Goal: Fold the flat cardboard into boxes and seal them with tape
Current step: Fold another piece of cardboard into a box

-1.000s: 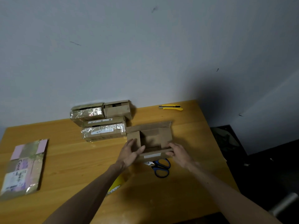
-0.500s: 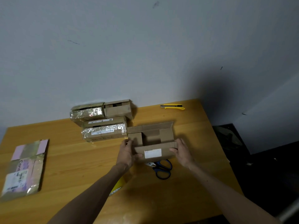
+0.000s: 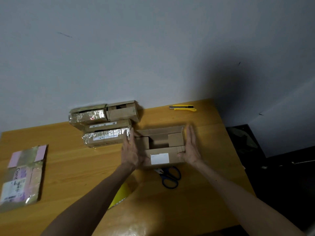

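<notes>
A small brown cardboard box (image 3: 163,150) with a white label on its near side sits open-topped in the middle of the wooden table (image 3: 68,164). Its two end flaps are folded inward; the far long flap stands up. My left hand (image 3: 132,150) presses flat against the box's left end, fingers straight. My right hand (image 3: 191,149) lies flat against the right end, thumb on the near side. A flattened taped cardboard piece (image 3: 22,176) lies at the table's left edge.
Three finished boxes (image 3: 104,123), some wrapped in shiny tape, are stacked by the wall left of the open box. Blue-handled scissors (image 3: 170,176) lie just in front of it. A yellow utility knife (image 3: 183,107) lies at the back right. A yellow object (image 3: 121,195) shows under my left forearm.
The near long side was raised upright, showing its white label. Both hands moved from the box's near edge to its two ends, fingers now straightened along them.
</notes>
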